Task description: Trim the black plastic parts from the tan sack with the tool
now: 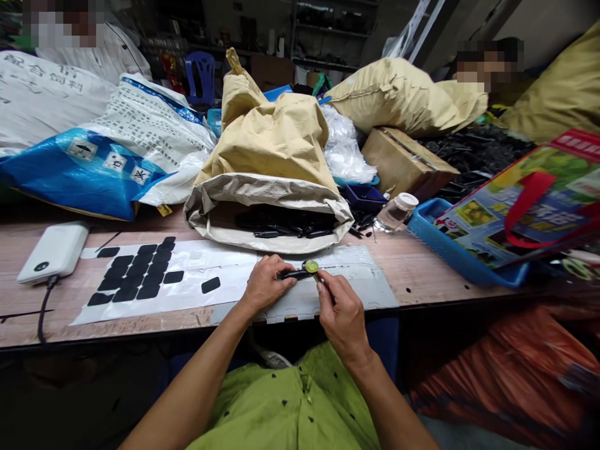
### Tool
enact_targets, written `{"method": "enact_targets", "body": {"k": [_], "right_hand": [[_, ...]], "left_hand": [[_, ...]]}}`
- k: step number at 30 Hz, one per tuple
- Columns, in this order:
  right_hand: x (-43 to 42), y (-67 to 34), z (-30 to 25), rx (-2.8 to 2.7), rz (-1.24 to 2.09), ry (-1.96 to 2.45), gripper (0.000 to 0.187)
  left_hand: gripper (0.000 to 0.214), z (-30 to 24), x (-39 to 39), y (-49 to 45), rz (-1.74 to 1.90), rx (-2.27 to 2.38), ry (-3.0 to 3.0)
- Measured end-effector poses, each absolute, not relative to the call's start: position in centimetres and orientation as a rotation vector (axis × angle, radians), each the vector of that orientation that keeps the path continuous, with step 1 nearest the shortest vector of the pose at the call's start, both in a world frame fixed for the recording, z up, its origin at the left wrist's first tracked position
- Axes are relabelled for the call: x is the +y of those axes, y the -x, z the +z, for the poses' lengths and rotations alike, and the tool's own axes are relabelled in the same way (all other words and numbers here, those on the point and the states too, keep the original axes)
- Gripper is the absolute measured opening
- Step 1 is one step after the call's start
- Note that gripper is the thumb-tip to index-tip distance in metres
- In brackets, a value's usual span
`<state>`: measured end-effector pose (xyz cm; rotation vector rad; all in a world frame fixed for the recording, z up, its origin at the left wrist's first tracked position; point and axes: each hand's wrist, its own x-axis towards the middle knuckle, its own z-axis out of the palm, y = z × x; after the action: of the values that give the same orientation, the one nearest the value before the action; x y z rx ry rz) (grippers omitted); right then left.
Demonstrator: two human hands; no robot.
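My left hand (pixel 268 282) is closed on a slim black part (pixel 294 274), pinched near its end over a grey board (pixel 375 284). In my right hand (pixel 343 309) is a thin tool with a round yellow-green piece (pixel 310 267) at its upper end. That round piece meets or overlaps the black part's right end; whether they touch I cannot tell. Beyond my hands, a cloth-like sack (pixel 269 150) lies with its mouth facing me, several black parts (pixel 290 222) inside. To the left, a white sheet (pixel 197 253) carries rows of black rounded-square pads (pixel 135 275).
A white power bank (pixel 54 250) with a black cable lies at the left. At the right stand a clear bottle (pixel 396 212), a blue tray (pixel 464 256) and a printed bag (pixel 529 187). A cardboard box (pixel 407 162) and further sacks line the back. Two people are beyond.
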<state>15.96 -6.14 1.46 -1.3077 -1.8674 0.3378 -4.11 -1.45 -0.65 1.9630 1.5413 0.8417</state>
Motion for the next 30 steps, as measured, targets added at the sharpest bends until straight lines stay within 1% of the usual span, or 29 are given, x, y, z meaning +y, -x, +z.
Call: {"method": "enact_targets", "body": {"k": [6, 10, 15, 19, 30], "right_hand": [[-6.1, -16.2, 1.5, -1.89, 0.362, 1.379, 0.032], [-4.9, -18.2, 2.3, -1.779, 0.249, 1.433, 0.032], [-1.8, -23.1, 1.5, -1.695, -0.021, 1.773, 0.031], [0.5, -25.8, -0.1, -1.675, -0.125, 2.016, 0.031], [2.4, -25.7, -1.0, -1.745, -0.344, 2.061, 0.031]], "left_hand": [[0.018, -0.7, -1.5, 4.2, 0.841, 1.547, -1.973], [0.019, -0.7, -1.5, 4.0, 0.833, 1.563, -2.001], [0.022, -0.7, -1.6, 3.8, 0.807, 1.6, -2.027], [0.022, -0.5, -1.7, 3.7, 0.812, 1.612, -2.029], [0.021, -0.5, -1.7, 3.8, 0.799, 1.606, -2.026]]}}
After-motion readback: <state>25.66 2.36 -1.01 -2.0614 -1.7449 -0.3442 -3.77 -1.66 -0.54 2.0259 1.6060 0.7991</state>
